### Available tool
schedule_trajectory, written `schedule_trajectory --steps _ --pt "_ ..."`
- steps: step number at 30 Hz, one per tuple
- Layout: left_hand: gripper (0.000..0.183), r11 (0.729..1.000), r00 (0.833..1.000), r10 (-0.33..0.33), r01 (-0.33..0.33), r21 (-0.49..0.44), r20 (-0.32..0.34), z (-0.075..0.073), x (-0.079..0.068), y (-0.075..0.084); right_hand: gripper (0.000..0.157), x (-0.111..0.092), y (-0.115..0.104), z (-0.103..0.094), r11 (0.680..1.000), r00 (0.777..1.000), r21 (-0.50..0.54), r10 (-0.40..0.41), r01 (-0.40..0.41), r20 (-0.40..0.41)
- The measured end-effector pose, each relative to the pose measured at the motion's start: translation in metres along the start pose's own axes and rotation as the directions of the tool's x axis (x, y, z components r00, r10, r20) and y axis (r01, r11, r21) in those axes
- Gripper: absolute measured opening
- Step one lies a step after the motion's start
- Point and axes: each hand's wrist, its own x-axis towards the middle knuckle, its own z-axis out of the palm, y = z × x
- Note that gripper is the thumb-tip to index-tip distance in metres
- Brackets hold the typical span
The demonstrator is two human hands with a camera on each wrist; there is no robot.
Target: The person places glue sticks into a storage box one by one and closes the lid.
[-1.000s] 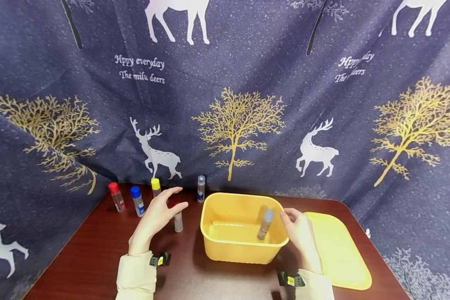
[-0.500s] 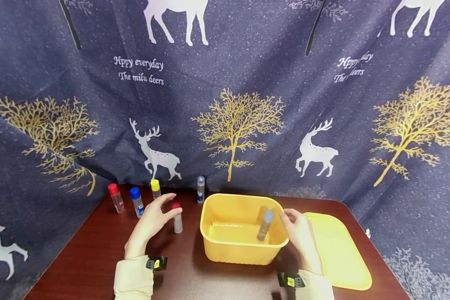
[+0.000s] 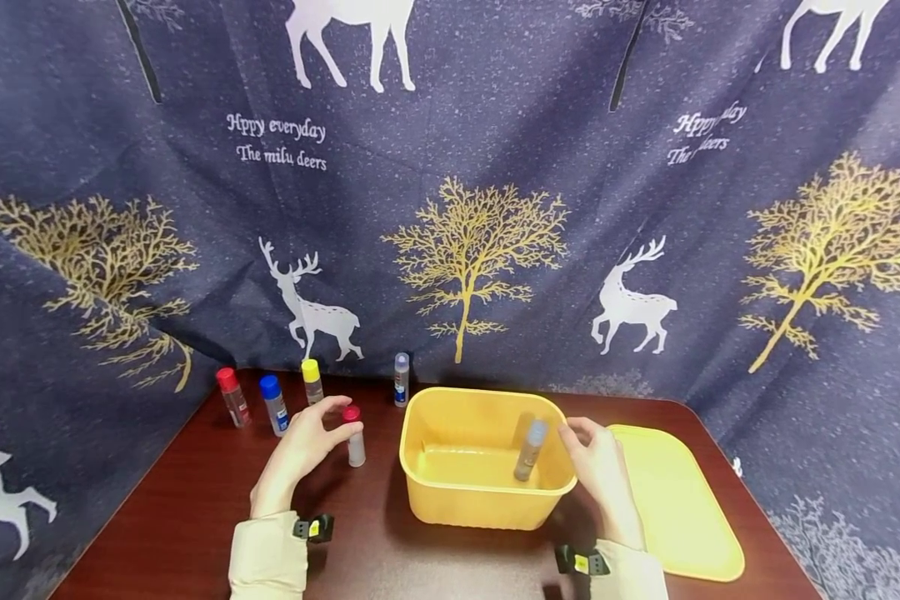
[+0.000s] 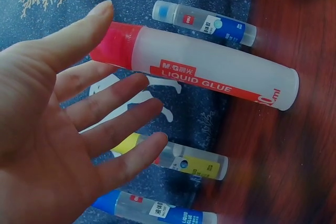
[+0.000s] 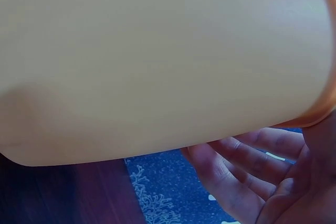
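Note:
My left hand (image 3: 303, 439) reaches around the red cap of a white liquid glue bottle (image 4: 210, 69) that stands upright on the table. In the left wrist view the thumb overlaps the cap and the index finger passes behind it; the other fingers are spread and fairly straight. My right hand (image 3: 598, 460) holds the right rim of a yellow plastic box (image 3: 472, 504). In the right wrist view the box wall fills most of the picture, the fingers (image 5: 231, 163) bend at its edge, and the thumb goes out of sight behind the rim. A grey-blue capped glue bottle (image 3: 531, 450) leans inside the box.
Behind the left hand stand a red-capped bottle (image 3: 233, 398), a blue-capped bottle (image 3: 274, 405) and a yellow-capped bottle (image 3: 312, 382). A clear-capped bottle (image 3: 402, 380) is at the back, left of the box. The yellow lid (image 3: 678, 500) lies right of the box.
My left hand has drawn down and slightly left, and its thumb and index finger have come closer together about the red cap. The right hand and the box have stayed in place.

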Motion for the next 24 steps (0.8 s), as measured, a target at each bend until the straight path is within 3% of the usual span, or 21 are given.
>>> schedule_trajectory --steps 24 --pt "0.038 1.0 1.0 -0.014 0.015 0.022 -0.017 0.0026 0.0009 -0.0026 0.029 -0.002 -0.0021 -0.0017 1.0 1.0 0.023 0.009 -0.009 0.019"
